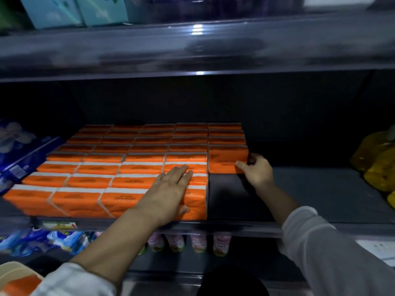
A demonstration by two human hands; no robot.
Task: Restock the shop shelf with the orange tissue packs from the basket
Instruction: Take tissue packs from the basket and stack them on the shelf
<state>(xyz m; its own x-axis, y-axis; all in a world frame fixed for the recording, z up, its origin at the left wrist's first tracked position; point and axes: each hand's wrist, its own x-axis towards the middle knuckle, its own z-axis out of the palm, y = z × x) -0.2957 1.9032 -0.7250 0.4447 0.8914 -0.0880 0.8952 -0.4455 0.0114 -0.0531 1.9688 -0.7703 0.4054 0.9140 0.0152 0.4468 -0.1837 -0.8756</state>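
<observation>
Nearest the lens, bottom left: cream basket [12, 272] rim with one orange pack [23, 285] showing inside, cut off by the frame edge. Just beside it, pale left sleeve [70, 280], bare forearm rising toward the shelf [320, 195]. Far left on that shelf, blue wrapped packs [19, 150], blurred. Next to them, orange tissue packs [102, 167] standing in tight rows, four columns reaching the front edge, a fifth column on the right filled only at the back. Left hand [168, 189] laid flat, palm down, fingers straight and together, across the front packs of the fourth column; thumb tucked against the front face of the nearest pack; pressing, nothing gripped. Beside it, bare dark shelf floor in front of the fifth column. Right hand [256, 169] closed on the front pack [226, 159] of that short column: thumb on its lower front edge, fingers curled round its right end, pack upright and touching the row behind. Right sleeve [333, 253] pale, low at the right edge. Far right on the shelf, yellow bags [378, 161], well apart from the orange stock. Below the shelf lip, blue packets [42, 240] at left, pink-labelled bottles [198, 242] in the middle. Above, upper shelf with teal boxes [74, 9].
</observation>
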